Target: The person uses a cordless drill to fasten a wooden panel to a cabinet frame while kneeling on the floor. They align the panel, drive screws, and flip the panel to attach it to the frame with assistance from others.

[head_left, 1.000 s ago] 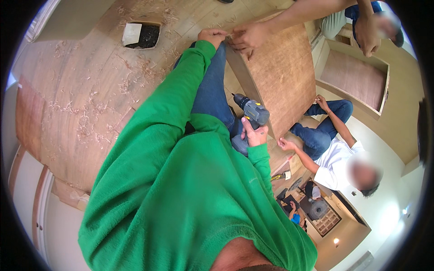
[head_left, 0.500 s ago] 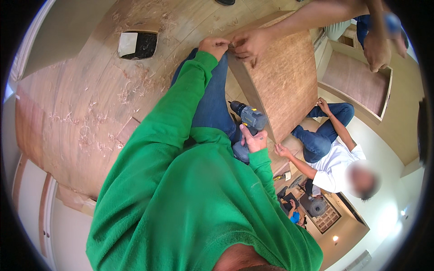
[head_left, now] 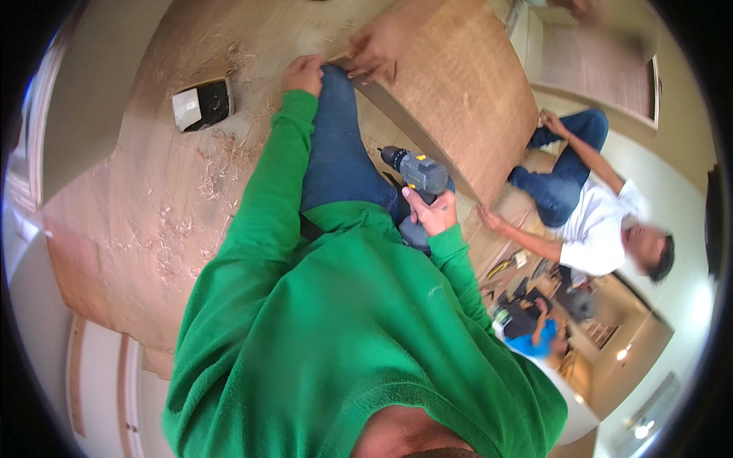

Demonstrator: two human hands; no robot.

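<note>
My right hand [head_left: 434, 211] is wrapped round the grip of a grey cordless drill [head_left: 424, 174] with yellow marks. The drill lies over my lap, its chuck pointing left and away from me. At my raised knee is my left hand [head_left: 304, 74], its fingers curled together; whatever they may pinch is hidden. Just right of it stands the near corner of a large wooden box-like panel [head_left: 466, 91] with a thin edge facing me. A co-worker's blurred hand [head_left: 374, 49] rests on that corner. Lower down, a seated person's hand [head_left: 489, 217] touches the panel's other corner.
Wood shavings [head_left: 179, 206] litter the floor at left, near a small open box [head_left: 205, 105] with dark contents. The person in white [head_left: 599, 229] sits at right. An open wooden drawer-like frame [head_left: 595, 69] stands behind. Tools [head_left: 508, 263] and another person in blue [head_left: 538, 340] are farther right.
My view has shifted, moving the scene within the picture. My left hand has come away from the co-worker's fingers and sits lower at my knee. The drill stays in my right hand.
</note>
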